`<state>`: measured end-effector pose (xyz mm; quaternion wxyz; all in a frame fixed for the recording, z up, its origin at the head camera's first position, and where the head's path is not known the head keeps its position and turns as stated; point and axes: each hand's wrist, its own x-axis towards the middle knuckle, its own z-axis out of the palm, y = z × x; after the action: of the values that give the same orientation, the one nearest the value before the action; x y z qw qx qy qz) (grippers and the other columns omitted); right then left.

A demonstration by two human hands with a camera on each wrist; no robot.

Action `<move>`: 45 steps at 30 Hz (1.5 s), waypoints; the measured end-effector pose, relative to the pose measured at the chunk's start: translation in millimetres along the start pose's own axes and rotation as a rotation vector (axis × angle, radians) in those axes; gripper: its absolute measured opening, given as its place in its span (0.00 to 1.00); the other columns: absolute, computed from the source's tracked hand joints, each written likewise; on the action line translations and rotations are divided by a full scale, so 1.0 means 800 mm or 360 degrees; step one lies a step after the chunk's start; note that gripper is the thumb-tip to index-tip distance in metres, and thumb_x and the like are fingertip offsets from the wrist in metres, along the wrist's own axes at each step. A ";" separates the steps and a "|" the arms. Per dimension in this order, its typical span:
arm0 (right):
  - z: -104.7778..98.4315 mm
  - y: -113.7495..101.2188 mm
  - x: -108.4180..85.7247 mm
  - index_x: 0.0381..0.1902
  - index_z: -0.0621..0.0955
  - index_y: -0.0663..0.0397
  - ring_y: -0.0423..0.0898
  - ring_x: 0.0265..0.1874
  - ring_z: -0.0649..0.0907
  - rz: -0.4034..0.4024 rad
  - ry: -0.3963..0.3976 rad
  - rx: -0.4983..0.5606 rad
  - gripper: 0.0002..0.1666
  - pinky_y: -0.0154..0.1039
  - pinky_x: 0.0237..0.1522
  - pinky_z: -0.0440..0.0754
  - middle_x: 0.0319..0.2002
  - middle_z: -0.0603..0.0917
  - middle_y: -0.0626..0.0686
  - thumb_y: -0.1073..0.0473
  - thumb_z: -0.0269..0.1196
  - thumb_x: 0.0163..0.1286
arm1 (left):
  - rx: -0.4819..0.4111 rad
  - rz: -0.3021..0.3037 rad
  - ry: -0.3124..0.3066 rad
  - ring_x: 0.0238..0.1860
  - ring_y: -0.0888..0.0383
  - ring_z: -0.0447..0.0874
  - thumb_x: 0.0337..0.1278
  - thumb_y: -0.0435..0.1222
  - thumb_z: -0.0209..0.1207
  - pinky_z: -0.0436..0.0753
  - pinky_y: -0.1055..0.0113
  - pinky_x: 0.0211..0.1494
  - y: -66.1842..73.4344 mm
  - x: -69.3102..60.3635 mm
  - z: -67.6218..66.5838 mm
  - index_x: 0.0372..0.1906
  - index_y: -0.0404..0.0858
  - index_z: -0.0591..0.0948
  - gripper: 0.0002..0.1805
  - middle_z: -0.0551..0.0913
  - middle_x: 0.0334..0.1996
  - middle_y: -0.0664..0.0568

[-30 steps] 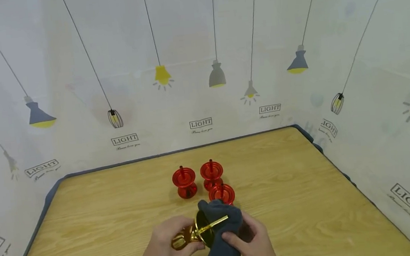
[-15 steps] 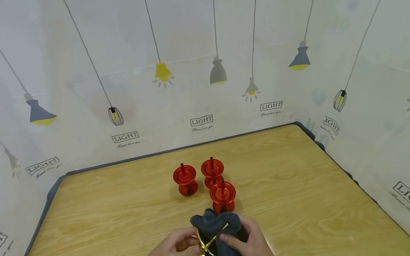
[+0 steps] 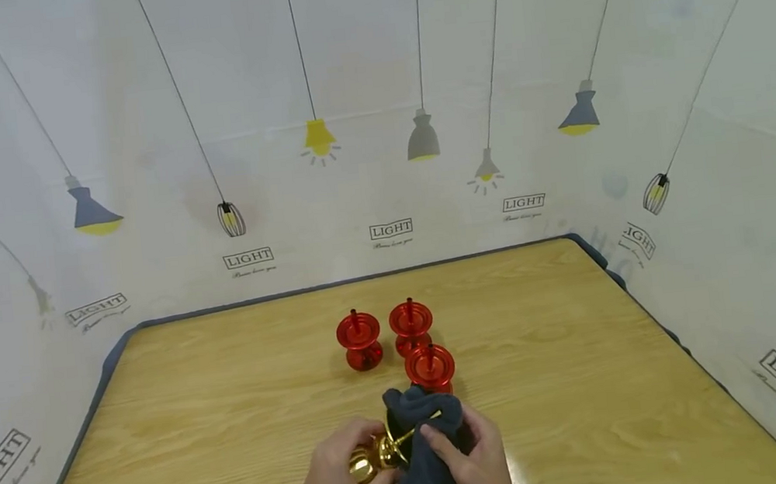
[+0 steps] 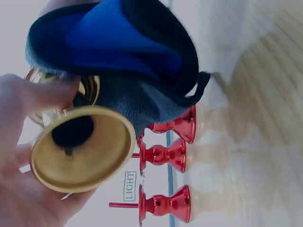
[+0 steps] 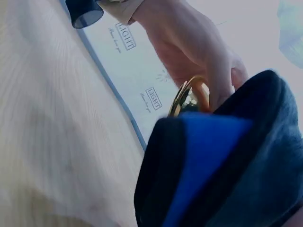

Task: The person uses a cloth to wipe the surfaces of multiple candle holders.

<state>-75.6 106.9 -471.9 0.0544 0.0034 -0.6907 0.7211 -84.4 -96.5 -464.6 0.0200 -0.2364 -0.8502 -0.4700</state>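
My left hand (image 3: 340,469) grips a shiny gold candlestick (image 3: 386,452) by its body. The candlestick lies tilted on its side above the table, spike toward the right; its round hollow base (image 4: 80,163) faces the left wrist camera. In my right hand (image 3: 477,459) is a dark grey-blue cloth (image 3: 429,468), pinched with the thumb in front and bunched against the candlestick's dish and around the spike. The cloth's bright blue inner side (image 5: 203,156) shows in the right wrist view, where it hides most of the candlestick. My right fingers are partly hidden behind the cloth.
Three red candlesticks stand upright just beyond my hands: one at left (image 3: 358,332), one at the back (image 3: 411,321), one nearest the cloth (image 3: 430,368). The wooden table (image 3: 584,379) has a dark edge, with a lamp-patterned white sheet (image 3: 367,174) around it.
The gold candlestick dipped base-down half a second ago and is now raised level again in my left hand. The cloth stays at its dish and spike. The head view has shifted slightly.
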 end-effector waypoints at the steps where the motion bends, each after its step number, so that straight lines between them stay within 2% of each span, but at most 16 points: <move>1: 0.001 -0.001 0.001 0.53 0.83 0.63 0.40 0.45 0.86 0.0003 0.0004 -0.0008 0.19 0.33 0.48 0.84 0.49 0.87 0.60 0.64 0.70 0.65 | 0.0032 0.0029 0.0056 0.39 0.67 0.83 0.47 0.33 0.77 0.87 0.71 0.45 0.001 0.000 0.003 0.49 0.44 0.82 0.22 0.85 0.41 0.59; 3: 0.001 -0.003 0.002 0.55 0.82 0.63 0.41 0.47 0.86 0.0019 -0.0024 0.0009 0.20 0.33 0.49 0.84 0.52 0.87 0.61 0.64 0.70 0.66 | 0.0043 0.0055 0.0115 0.38 0.67 0.84 0.44 0.30 0.78 0.87 0.71 0.43 0.002 0.000 0.005 0.46 0.43 0.83 0.22 0.85 0.39 0.59; 5: 0.000 -0.005 0.003 0.55 0.82 0.63 0.41 0.46 0.86 0.0057 -0.0060 0.0031 0.20 0.33 0.49 0.84 0.51 0.87 0.60 0.64 0.69 0.66 | -0.0021 0.0022 0.0063 0.38 0.67 0.84 0.46 0.32 0.77 0.87 0.70 0.43 0.002 0.001 0.002 0.45 0.44 0.84 0.19 0.86 0.38 0.59; 11: -0.008 -0.009 0.007 0.53 0.82 0.66 0.42 0.43 0.85 0.0153 -0.0187 0.0059 0.18 0.35 0.47 0.83 0.48 0.86 0.60 0.64 0.68 0.67 | -0.0456 -0.0205 -0.0451 0.33 0.67 0.82 0.64 0.41 0.67 0.83 0.71 0.40 -0.010 0.015 -0.020 0.44 0.37 0.86 0.12 0.85 0.34 0.57; 16: -0.011 -0.007 0.010 0.54 0.81 0.67 0.43 0.45 0.85 0.0183 -0.0250 0.0105 0.20 0.35 0.48 0.82 0.49 0.86 0.59 0.62 0.67 0.68 | -0.1100 -0.0334 -0.0816 0.34 0.67 0.79 0.76 0.42 0.52 0.80 0.73 0.39 -0.034 0.021 -0.022 0.51 0.28 0.80 0.19 0.82 0.36 0.58; 19: -0.011 -0.005 0.010 0.55 0.81 0.69 0.43 0.46 0.85 0.0189 -0.0262 0.0140 0.20 0.35 0.49 0.82 0.49 0.86 0.60 0.63 0.66 0.68 | -0.1415 -0.0492 -0.0948 0.42 0.65 0.83 0.79 0.43 0.47 0.83 0.71 0.49 -0.042 0.019 -0.020 0.57 0.31 0.78 0.20 0.85 0.44 0.57; 21: -0.010 -0.005 0.009 0.55 0.80 0.70 0.43 0.45 0.84 0.0189 -0.0249 0.0151 0.20 0.35 0.48 0.82 0.49 0.86 0.60 0.63 0.66 0.68 | -0.1389 -0.0526 -0.0931 0.44 0.64 0.83 0.79 0.44 0.47 0.82 0.69 0.51 -0.043 0.017 -0.021 0.59 0.33 0.77 0.20 0.84 0.45 0.57; 23: -0.009 -0.005 0.008 0.55 0.80 0.70 0.43 0.45 0.84 0.0187 -0.0217 0.0149 0.20 0.36 0.48 0.83 0.49 0.86 0.60 0.64 0.66 0.68 | -0.1168 -0.0452 -0.0810 0.44 0.64 0.83 0.79 0.44 0.49 0.82 0.69 0.51 -0.037 0.015 -0.022 0.57 0.33 0.77 0.19 0.84 0.44 0.56; 26: -0.006 -0.006 0.007 0.56 0.80 0.69 0.42 0.44 0.85 0.0186 -0.0120 0.0134 0.21 0.35 0.47 0.84 0.49 0.86 0.61 0.63 0.67 0.68 | -0.0626 -0.0259 -0.0475 0.43 0.65 0.82 0.71 0.45 0.60 0.81 0.69 0.49 -0.022 0.009 -0.021 0.53 0.36 0.80 0.18 0.85 0.42 0.56; 29: -0.003 -0.007 0.007 0.57 0.80 0.69 0.41 0.44 0.86 0.0165 -0.0033 0.0110 0.22 0.35 0.47 0.85 0.51 0.86 0.62 0.63 0.67 0.68 | -0.0159 -0.0052 -0.0139 0.41 0.65 0.83 0.55 0.42 0.74 0.85 0.68 0.47 -0.005 0.003 -0.014 0.50 0.42 0.83 0.19 0.87 0.42 0.57; 31: -0.002 -0.008 0.007 0.57 0.80 0.69 0.41 0.44 0.86 0.0143 0.0004 0.0085 0.22 0.35 0.47 0.85 0.51 0.86 0.63 0.62 0.67 0.69 | 0.0065 0.0060 0.0031 0.39 0.67 0.82 0.46 0.39 0.79 0.86 0.69 0.44 0.003 0.001 -0.008 0.48 0.45 0.83 0.22 0.86 0.40 0.60; 34: -0.001 -0.009 0.008 0.58 0.80 0.68 0.41 0.44 0.86 0.0134 0.0004 0.0070 0.23 0.34 0.47 0.85 0.52 0.86 0.63 0.61 0.68 0.69 | 0.0257 0.0159 0.0202 0.36 0.70 0.80 0.38 0.35 0.81 0.86 0.70 0.41 0.011 0.000 0.001 0.44 0.45 0.84 0.23 0.84 0.36 0.64; 36: -0.002 -0.010 0.009 0.57 0.80 0.68 0.42 0.44 0.86 0.0144 -0.0026 0.0097 0.22 0.35 0.47 0.85 0.52 0.86 0.63 0.62 0.68 0.68 | 0.0247 0.0156 0.0225 0.35 0.70 0.79 0.38 0.34 0.81 0.86 0.71 0.40 0.012 0.000 0.002 0.42 0.46 0.85 0.22 0.83 0.34 0.65; 38: -0.005 -0.011 0.011 0.57 0.80 0.67 0.43 0.45 0.86 0.0177 -0.0069 0.0120 0.22 0.36 0.47 0.85 0.51 0.86 0.62 0.62 0.67 0.68 | 0.0112 0.0105 0.0151 0.34 0.69 0.80 0.41 0.34 0.80 0.86 0.71 0.39 0.010 0.001 0.000 0.41 0.47 0.85 0.19 0.85 0.33 0.64; 42: -0.011 -0.011 0.014 0.57 0.80 0.67 0.45 0.45 0.85 0.0226 -0.0174 0.0120 0.22 0.36 0.47 0.84 0.51 0.86 0.61 0.61 0.67 0.69 | -0.0323 -0.0157 -0.0185 0.36 0.65 0.83 0.57 0.40 0.72 0.86 0.69 0.42 0.001 0.007 -0.011 0.43 0.43 0.86 0.11 0.87 0.37 0.56; 45: -0.015 -0.010 0.017 0.57 0.80 0.68 0.45 0.46 0.85 0.0232 -0.0253 0.0109 0.23 0.37 0.48 0.84 0.51 0.86 0.61 0.60 0.66 0.69 | -0.0638 -0.0222 -0.0398 0.36 0.66 0.83 0.68 0.41 0.64 0.83 0.70 0.40 -0.012 0.012 -0.017 0.46 0.34 0.85 0.14 0.86 0.36 0.53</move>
<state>-87.6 120.3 -463.7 -0.0532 0.0122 -0.6661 0.7439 -99.5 -108.4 -462.0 -0.1652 -0.2326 -0.7500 -0.5967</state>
